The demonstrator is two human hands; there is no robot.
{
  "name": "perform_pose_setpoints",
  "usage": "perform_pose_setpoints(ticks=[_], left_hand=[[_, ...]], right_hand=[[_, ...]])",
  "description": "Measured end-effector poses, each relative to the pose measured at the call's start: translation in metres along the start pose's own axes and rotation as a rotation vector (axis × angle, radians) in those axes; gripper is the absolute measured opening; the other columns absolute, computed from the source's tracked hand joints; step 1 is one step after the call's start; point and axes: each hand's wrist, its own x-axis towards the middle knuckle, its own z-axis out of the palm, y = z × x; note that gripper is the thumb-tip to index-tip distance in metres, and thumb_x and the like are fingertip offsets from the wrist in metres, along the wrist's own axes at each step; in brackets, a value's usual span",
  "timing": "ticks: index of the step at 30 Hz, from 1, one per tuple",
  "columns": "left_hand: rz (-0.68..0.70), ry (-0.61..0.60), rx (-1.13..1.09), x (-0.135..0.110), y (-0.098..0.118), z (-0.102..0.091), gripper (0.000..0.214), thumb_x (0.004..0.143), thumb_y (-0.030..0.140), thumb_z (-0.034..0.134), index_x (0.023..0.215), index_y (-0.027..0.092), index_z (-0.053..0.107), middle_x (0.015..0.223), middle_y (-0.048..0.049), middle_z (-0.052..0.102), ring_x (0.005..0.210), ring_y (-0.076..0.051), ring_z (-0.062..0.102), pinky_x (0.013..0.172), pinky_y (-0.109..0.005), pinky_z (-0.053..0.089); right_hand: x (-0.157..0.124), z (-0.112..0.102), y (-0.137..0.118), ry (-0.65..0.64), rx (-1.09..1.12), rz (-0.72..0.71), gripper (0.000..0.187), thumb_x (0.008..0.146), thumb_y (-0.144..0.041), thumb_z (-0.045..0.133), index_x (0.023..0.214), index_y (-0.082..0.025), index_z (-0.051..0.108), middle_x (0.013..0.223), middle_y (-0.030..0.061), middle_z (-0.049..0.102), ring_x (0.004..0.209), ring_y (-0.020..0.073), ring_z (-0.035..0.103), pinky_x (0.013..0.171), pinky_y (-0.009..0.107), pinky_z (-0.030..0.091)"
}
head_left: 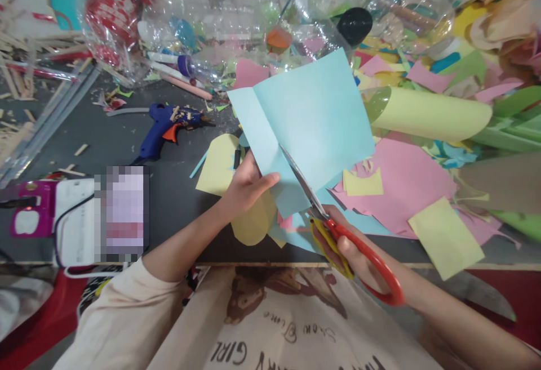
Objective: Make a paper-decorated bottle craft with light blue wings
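Note:
A light blue sheet of paper (316, 116) is held up above the table's near edge, with a cut or crease line setting off a strip on its left side. My left hand (249, 181) pinches the lower left of that sheet, thumb on top and the other fingers hidden beneath. In my right hand (350, 252) are scissors (367, 263) with red and yellow handles. Their blades lie at the sheet's lower part, pointing up and left along the line. Below the paper, pale yellow paper pieces (217, 167) lie partly covered.
A blue glue gun (154, 133) lies left of the paper. Further left are a power strip (76, 223) and clear glue sticks (46, 116). Plastic bottles (228, 9) crowd the back. Pink paper (406, 184), a yellow-green roll (435, 112) and scraps cover the right side.

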Motion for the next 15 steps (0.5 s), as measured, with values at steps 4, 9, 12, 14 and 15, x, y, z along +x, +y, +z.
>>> perform_pose_setpoints(ticks=[4, 9, 12, 14, 15], left_hand=[[0.01, 0.001, 0.002, -0.0004, -0.001, -0.0003, 0.048, 0.078, 0.041, 0.073, 0.118, 0.02, 0.055, 0.115, -0.0074, 0.067, 0.118, -0.027, 0.059, 0.096, -0.039, 0.051], [0.044, -0.01, -0.002, 0.0005, -0.0025, -0.0016, 0.047, 0.077, 0.038, 0.073, 0.117, 0.021, 0.054, 0.113, -0.0063, 0.068, 0.113, -0.026, 0.061, 0.094, -0.038, 0.052], [0.036, 0.017, 0.023, 0.002, -0.0026, -0.0028, 0.047, 0.077, 0.039, 0.073, 0.116, 0.022, 0.055, 0.112, -0.0065, 0.069, 0.112, -0.027, 0.062, 0.093, -0.04, 0.053], [0.011, 0.063, 0.045, 0.0034, -0.0023, -0.0033, 0.042, 0.079, 0.041, 0.069, 0.114, 0.021, 0.056, 0.11, -0.0071, 0.07, 0.111, -0.027, 0.063, 0.093, -0.041, 0.053], [-0.007, 0.092, 0.054, 0.004, -0.0021, -0.0033, 0.039, 0.08, 0.041, 0.066, 0.112, 0.021, 0.057, 0.11, -0.0074, 0.07, 0.112, -0.028, 0.063, 0.094, -0.041, 0.053]], right_hand=[[0.0014, 0.0017, -0.0002, -0.022, 0.051, 0.053, 0.055, 0.088, -0.075, 0.038, 0.112, -0.026, 0.047, 0.079, 0.0001, 0.051, 0.066, 0.0164, 0.051, 0.064, 0.032, 0.051], [0.0034, 0.0052, 0.0047, 0.008, 0.065, 0.06, 0.056, 0.086, -0.077, 0.041, 0.109, -0.026, 0.045, 0.078, -0.0007, 0.046, 0.064, 0.0144, 0.045, 0.057, 0.029, 0.044], [0.0021, 0.0047, 0.0054, -0.016, 0.072, 0.093, 0.057, 0.084, -0.078, 0.042, 0.105, -0.026, 0.043, 0.072, -0.0039, 0.04, 0.055, 0.0102, 0.034, 0.046, 0.025, 0.036], [-0.0004, 0.0025, 0.0041, -0.025, 0.053, 0.111, 0.056, 0.084, -0.078, 0.043, 0.101, -0.024, 0.043, 0.071, -0.0045, 0.038, 0.053, 0.0092, 0.032, 0.043, 0.024, 0.034], [-0.0021, 0.001, 0.0031, -0.026, 0.035, 0.113, 0.056, 0.084, -0.078, 0.043, 0.099, -0.024, 0.044, 0.071, -0.004, 0.039, 0.054, 0.0095, 0.033, 0.044, 0.025, 0.036]])
